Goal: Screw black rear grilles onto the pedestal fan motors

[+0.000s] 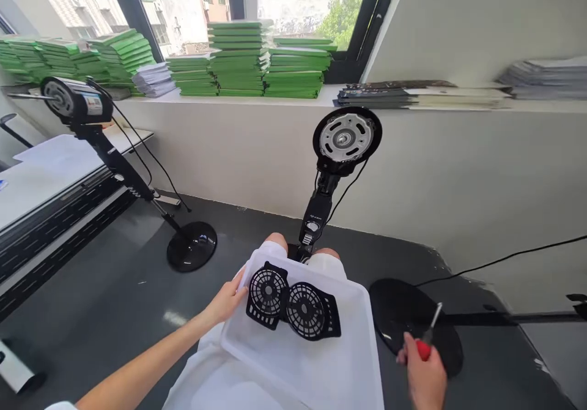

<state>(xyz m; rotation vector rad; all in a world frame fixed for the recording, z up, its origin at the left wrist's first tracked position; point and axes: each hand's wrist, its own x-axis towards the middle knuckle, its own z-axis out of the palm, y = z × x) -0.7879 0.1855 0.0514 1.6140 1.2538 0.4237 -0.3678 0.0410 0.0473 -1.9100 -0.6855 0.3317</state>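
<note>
A white plastic tray [348,367] rests across my lap. Two black plastic grille covers [306,311] with round slotted vents lie in its upper part. My left hand [232,297] grips the tray's left rim, thumb over the edge. Off to the tray's right, my right hand [425,373] is closed around a screwdriver [426,344] with a red and dark handle, its metal shaft pointing up. Beyond my knees stands a black pedestal fan [316,211] without blades, the metal motor face [347,137] bare and turned toward me.
To the left is another pedestal fan [76,101] on a round base [191,246], beside a white table [59,165]. A black round base [413,318] and cable [504,258] are at right. Green stacks [238,61] line the windowsill.
</note>
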